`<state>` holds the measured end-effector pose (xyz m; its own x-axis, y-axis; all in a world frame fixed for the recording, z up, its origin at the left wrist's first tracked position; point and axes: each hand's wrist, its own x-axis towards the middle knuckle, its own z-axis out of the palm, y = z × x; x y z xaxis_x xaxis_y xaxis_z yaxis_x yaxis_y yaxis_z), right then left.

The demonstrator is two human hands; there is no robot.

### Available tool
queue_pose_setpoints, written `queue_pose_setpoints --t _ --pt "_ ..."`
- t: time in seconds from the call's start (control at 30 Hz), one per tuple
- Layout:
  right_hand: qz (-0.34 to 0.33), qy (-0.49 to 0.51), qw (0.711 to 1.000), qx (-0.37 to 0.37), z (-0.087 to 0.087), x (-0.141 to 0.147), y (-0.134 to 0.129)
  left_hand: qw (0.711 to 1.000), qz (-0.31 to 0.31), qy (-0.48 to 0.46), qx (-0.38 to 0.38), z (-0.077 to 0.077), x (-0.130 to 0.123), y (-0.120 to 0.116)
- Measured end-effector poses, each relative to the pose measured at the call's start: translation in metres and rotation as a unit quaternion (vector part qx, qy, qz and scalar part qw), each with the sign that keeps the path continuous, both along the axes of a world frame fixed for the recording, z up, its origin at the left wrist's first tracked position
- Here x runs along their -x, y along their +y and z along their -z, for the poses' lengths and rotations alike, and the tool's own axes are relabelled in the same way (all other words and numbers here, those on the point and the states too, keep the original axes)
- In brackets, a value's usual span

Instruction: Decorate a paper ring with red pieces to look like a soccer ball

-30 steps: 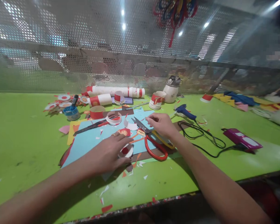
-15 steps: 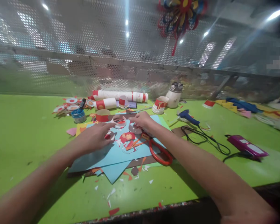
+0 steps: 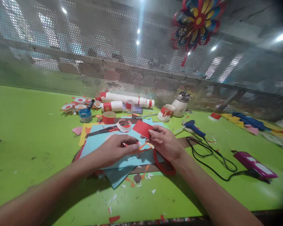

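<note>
My right hand (image 3: 163,141) pinches a red card piece (image 3: 142,128) by its right edge, raised above the blue paper sheets (image 3: 122,171). Left of it, my left hand (image 3: 119,147) hovers low over the paper with thumb and fingers apart; small red and white bits are partly hidden behind its fingertips. A white ring (image 3: 124,125) and scissors (image 3: 101,130) lie on the sheets beyond my left hand. Beneath my right hand is a red looped handle (image 3: 163,166).
A blue jar (image 3: 85,116), white-and-red tubes (image 3: 127,99), stacked cups (image 3: 165,113) and a bottle (image 3: 181,103) stand behind. Right are a blue glue gun (image 3: 194,128), its black cable and a purple power strip (image 3: 254,164). Paper scraps lie in front.
My right hand has moved back toward me and now holds up the red card piece. My left hand has shifted right, uncovering the scissors. The camera view has tilted.
</note>
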<state>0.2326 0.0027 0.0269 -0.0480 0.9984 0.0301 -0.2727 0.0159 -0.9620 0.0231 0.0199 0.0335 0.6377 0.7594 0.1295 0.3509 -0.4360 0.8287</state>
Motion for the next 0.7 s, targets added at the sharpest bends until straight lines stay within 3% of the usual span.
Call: queue_pose_setpoints --t 0.1,0.2,0.43,0.6,0.7 --pt "-0.024 0.013 1.000 -0.007 0.000 0.010 -0.008 0.990 -0.018 -0.118 0.075 0.000 -0.011 -0.012" --pt "-0.042 -0.010 0.999 -0.011 0.005 0.015 -0.014 0.975 -0.075 -0.178 0.113 -0.003 -0.013 -0.018" --pt "-0.019 -0.179 0.982 -0.049 0.010 0.015 -0.016 0.936 -0.083 -0.272 0.210 0.005 -0.010 -0.013" --pt "0.013 -0.348 0.934 -0.082 -0.002 -0.008 -0.016 0.902 -0.110 -0.333 0.252 0.011 -0.008 -0.001" --pt "0.015 -0.475 0.875 -0.090 -0.006 -0.035 -0.023 0.896 -0.132 -0.337 0.257 0.013 -0.005 0.006"
